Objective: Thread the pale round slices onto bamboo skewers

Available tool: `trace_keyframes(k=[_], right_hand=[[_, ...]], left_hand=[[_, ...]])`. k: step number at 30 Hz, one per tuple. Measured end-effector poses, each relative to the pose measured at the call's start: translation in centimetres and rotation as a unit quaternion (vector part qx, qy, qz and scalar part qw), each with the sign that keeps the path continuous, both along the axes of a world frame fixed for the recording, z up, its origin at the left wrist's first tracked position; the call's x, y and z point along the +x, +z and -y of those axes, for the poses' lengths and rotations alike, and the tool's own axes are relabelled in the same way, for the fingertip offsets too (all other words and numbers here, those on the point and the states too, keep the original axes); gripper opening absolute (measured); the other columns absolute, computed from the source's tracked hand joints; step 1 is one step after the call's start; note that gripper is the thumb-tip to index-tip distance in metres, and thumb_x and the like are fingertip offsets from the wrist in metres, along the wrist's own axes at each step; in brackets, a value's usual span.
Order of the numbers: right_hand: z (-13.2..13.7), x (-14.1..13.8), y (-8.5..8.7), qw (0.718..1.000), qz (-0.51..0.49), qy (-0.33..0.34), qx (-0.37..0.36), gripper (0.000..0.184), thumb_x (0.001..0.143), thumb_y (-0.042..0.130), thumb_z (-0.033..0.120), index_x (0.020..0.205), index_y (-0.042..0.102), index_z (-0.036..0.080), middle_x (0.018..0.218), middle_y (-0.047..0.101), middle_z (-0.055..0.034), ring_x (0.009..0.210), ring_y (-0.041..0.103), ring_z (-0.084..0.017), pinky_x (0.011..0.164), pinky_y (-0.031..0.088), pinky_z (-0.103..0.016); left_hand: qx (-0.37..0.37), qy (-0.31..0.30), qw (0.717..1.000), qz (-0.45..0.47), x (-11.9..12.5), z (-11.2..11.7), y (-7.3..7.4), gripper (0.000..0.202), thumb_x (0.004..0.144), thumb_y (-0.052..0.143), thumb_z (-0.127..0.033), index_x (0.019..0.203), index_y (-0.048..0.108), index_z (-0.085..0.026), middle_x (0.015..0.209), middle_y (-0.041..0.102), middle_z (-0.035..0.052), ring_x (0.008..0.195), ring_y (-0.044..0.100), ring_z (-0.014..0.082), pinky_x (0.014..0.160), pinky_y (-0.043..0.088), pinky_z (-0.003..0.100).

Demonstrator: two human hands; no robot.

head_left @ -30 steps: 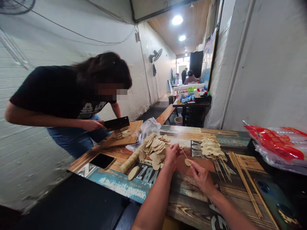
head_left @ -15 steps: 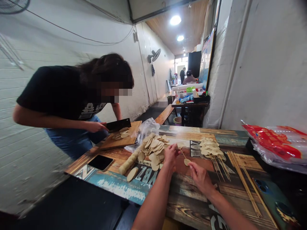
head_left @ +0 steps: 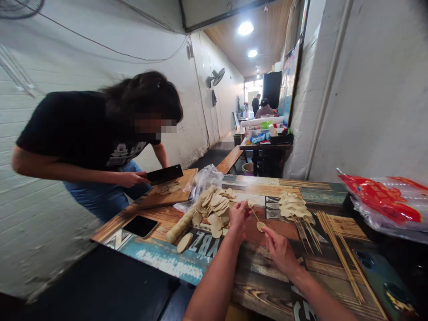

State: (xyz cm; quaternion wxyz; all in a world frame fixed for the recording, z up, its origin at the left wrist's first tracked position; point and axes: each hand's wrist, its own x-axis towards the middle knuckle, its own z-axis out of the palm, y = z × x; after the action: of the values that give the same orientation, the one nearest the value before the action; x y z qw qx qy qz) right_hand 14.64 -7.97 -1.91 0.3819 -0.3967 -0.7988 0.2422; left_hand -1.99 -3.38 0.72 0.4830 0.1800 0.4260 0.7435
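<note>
Both hands work close together above the table [head_left: 264, 281]: the left hand [head_left: 238, 216] grips one end of a thin stick [head_left: 255, 214], and the right hand [head_left: 280, 250] pinches at the other end, where a pale round slice [head_left: 260, 227] sits. Whether the right fingertips press on the slice alone or on the stick as well cannot be told; something pale shows by the left fingers too, too small to make out.

Part of the work looks done: a pile of loaded skewers [head_left: 294, 206] lies beyond the right hand, slices overlapping, bare ends pointing back toward the person. Much seems left. A large heap of loose slices [head_left: 217, 206] rests just left of the left hand, beside a long row of stacked slices [head_left: 180, 226], with one larger slice [head_left: 184, 243] apart in front. Unused sticks [head_left: 341, 256] lie to the right of the loaded skewers, near a phone [head_left: 374, 267].

Across the table's left end, a co-worker [head_left: 70, 129] holds a cleaver [head_left: 164, 174] over more slices [head_left: 170, 187] on a wooden board [head_left: 187, 186], so cutting appears unfinished as well.
</note>
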Motion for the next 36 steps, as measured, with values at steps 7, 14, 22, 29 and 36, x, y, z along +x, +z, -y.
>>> trace_keyframes(k=[7, 14, 22, 29, 36], right_hand=[[-0.1, -0.2, 0.1, 1.0, -0.015, -0.004, 0.005, 0.039, 0.091, 0.036, 0.03, 0.106, 0.07, 0.018, 0.071, 0.073, -0.0063, 0.062, 0.069, -0.019, 0.061, 0.055, -0.028], [-0.1, -0.3, 0.5, 0.999, -0.02, -0.012, -0.028, 0.043, 0.09, 0.036, 0.034, 0.106, 0.072, 0.015, 0.069, 0.072, -0.0081, 0.062, 0.068, -0.021, 0.06, 0.055, -0.03], [-0.3, -0.1, 0.7, 0.999, -0.032, -0.007, -0.038, 0.045, 0.088, 0.036, 0.033, 0.104, 0.072, 0.012, 0.059, 0.068, -0.0063, 0.052, 0.063, -0.019, 0.054, 0.052, -0.029], [-0.3, -0.3, 0.9, 0.994, -0.061, 0.001, -0.095, 0.05, 0.086, 0.035, 0.036, 0.103, 0.072, 0.008, 0.049, 0.058, -0.0015, 0.043, 0.054, -0.015, 0.048, 0.044, -0.026], [-0.5, -0.4, 1.2, 0.988, -0.101, -0.012, -0.113, 0.049, 0.085, 0.037, 0.04, 0.1, 0.07, 0.008, 0.048, 0.052, 0.0011, 0.044, 0.05, -0.014, 0.048, 0.039, -0.025]], left_hand=[[0.006, -0.032, 0.999, 0.0, 0.3, 0.3, 0.4, 0.039, 0.054, 0.086, -0.037, 0.074, 0.064, -0.013, 0.072, 0.067, 0.005, 0.062, 0.065, 0.0143, 0.05, 0.046, 0.021], [0.023, -0.043, 0.999, -0.009, 0.5, 0.3, 0.2, 0.041, 0.051, 0.087, -0.041, 0.071, 0.065, -0.013, 0.068, 0.066, 0.0025, 0.059, 0.064, 0.0129, 0.054, 0.05, 0.022], [0.04, -0.048, 0.998, -0.021, 0.6, 0.2, -0.1, 0.046, 0.049, 0.088, -0.043, 0.076, 0.066, -0.013, 0.074, 0.068, 0.0045, 0.064, 0.065, 0.014, 0.055, 0.05, 0.022], [0.049, -0.045, 0.996, -0.058, 0.9, 0.4, -0.1, 0.046, 0.054, 0.086, -0.045, 0.08, 0.066, -0.012, 0.074, 0.067, 0.0033, 0.063, 0.064, 0.0131, 0.057, 0.051, 0.023], [0.033, -0.087, 0.995, -0.044, 1.8, 0.7, 0.2, 0.044, 0.056, 0.085, -0.045, 0.077, 0.064, -0.013, 0.071, 0.068, 0.0032, 0.064, 0.067, 0.0157, 0.06, 0.052, 0.025]])
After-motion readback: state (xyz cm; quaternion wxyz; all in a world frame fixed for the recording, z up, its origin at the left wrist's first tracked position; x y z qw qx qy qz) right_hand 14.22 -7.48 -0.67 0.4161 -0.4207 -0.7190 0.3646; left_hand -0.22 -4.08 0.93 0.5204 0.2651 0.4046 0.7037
